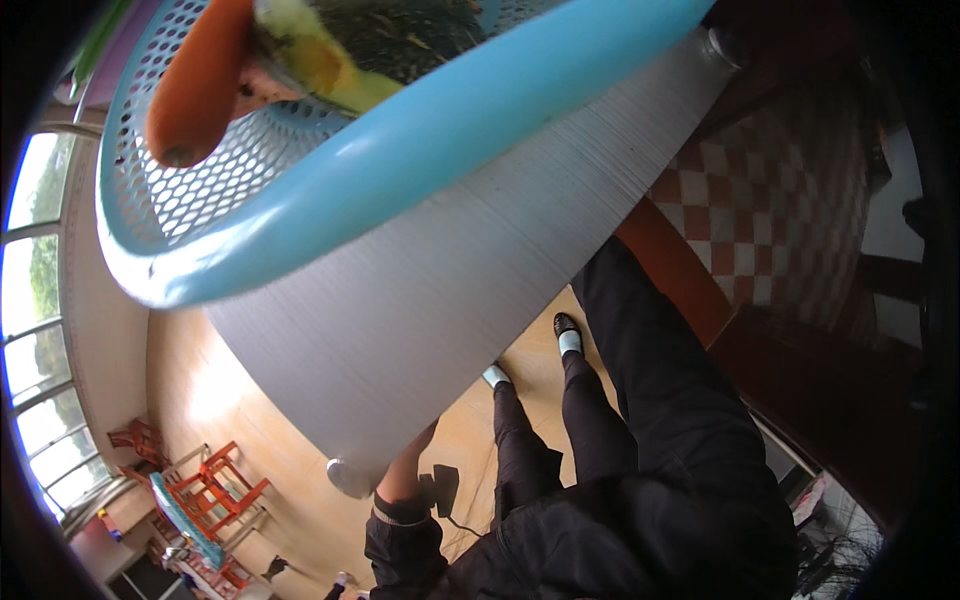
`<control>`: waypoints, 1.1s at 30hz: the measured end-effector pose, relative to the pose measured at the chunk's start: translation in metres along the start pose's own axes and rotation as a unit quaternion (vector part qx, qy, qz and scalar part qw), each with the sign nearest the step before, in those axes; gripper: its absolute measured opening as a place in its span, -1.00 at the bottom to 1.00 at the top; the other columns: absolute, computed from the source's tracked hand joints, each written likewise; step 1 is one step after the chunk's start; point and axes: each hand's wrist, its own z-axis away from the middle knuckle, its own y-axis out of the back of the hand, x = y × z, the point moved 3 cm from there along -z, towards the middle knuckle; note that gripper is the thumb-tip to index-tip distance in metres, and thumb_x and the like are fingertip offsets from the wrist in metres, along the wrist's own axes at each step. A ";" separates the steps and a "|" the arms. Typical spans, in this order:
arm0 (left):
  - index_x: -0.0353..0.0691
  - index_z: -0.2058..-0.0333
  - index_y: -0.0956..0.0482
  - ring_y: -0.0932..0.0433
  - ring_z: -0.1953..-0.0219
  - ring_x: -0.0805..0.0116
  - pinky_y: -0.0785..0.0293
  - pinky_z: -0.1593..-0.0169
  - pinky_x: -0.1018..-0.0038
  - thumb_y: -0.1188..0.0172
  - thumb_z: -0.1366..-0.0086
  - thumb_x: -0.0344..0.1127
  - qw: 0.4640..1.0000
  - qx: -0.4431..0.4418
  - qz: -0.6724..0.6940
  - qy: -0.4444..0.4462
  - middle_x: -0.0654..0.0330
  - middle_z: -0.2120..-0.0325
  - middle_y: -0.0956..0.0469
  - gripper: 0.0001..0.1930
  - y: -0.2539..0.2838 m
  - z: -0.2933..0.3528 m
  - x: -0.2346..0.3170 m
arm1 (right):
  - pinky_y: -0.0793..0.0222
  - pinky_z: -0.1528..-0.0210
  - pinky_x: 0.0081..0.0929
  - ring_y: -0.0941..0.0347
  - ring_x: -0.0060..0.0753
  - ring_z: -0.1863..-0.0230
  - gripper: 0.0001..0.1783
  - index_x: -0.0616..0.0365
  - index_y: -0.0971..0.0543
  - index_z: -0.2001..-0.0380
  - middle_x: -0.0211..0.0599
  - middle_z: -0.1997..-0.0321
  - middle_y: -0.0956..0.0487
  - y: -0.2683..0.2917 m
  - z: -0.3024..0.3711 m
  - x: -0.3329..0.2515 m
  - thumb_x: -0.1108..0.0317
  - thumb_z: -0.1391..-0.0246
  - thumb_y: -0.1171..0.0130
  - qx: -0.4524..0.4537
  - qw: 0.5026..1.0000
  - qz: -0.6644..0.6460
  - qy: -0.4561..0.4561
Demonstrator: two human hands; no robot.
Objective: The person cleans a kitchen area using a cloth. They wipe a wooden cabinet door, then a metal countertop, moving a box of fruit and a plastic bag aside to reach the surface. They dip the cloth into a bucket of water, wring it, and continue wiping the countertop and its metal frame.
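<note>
A large brushed silver metal panel [400,310] with a round knob at each of two corners slants across the view in front of me. Above it is a light blue plastic basket [330,215] with perforated walls. An orange carrot [200,85] lies in the basket beside a yellow-green piece [350,85] and a dark, rough-textured item I cannot make out. My left hand [422,445] reaches behind the panel's lower edge; its fingers are hidden. My right arm [650,340], in a black sleeve, runs up to the panel's right edge, and that hand is hidden behind it.
A black device [443,490] with a cord is by my left wrist. Red-orange wooden chairs [215,490] stand at lower left, near windows [40,330]. Dark reddish furniture [810,390] is on the right, beside a checkered surface [740,220]. My feet are on the tan floor [300,390].
</note>
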 end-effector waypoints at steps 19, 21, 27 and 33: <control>-0.29 0.20 -0.61 -0.59 0.14 0.26 -0.48 0.03 0.34 -0.26 -0.07 -0.39 0.977 0.028 0.163 0.132 0.13 0.26 -0.64 -0.72 -0.010 -0.017 0.003 | -0.49 0.17 -0.37 -0.60 -0.29 0.24 -0.55 0.38 -0.60 0.16 -0.23 0.24 -0.66 0.202 0.118 0.027 0.13 -0.17 -0.14 -0.441 0.785 -0.404 -0.157; -0.29 0.20 -0.62 -0.59 0.14 0.27 -0.48 0.01 0.34 -0.28 -0.07 -0.37 0.973 0.043 0.184 0.136 0.13 0.26 -0.65 -0.73 -0.012 -0.014 0.004 | -0.49 0.03 -0.37 -0.58 -0.30 0.13 -0.54 0.37 -0.57 0.07 -0.23 0.15 -0.64 0.233 0.141 0.010 0.14 -0.23 -0.11 -0.456 0.658 -0.538 -0.264; -0.22 -0.12 -0.41 -0.52 -0.02 0.22 -0.48 -0.03 0.28 -0.32 -0.22 -0.14 0.857 0.153 0.455 0.186 0.12 0.05 -0.53 -0.46 -0.020 0.013 -0.007 | -0.40 -0.17 -0.38 -0.52 -0.33 -0.03 -0.49 0.35 -0.51 -0.05 -0.16 -0.02 -0.59 0.297 0.181 -0.019 0.10 -0.27 -0.06 -0.444 0.531 -0.678 -0.246; -0.09 -0.38 -0.06 0.02 -0.42 -0.01 0.04 -0.38 0.03 -0.14 -0.35 -0.13 0.900 0.296 0.277 0.160 0.09 -0.38 -0.09 -0.30 0.011 0.066 -0.012 | -0.36 -0.21 -0.39 -0.49 -0.32 -0.09 -0.47 0.33 -0.47 -0.11 -0.14 -0.13 -0.53 0.263 0.188 -0.019 0.09 -0.29 0.00 -0.454 0.476 -0.739 -0.145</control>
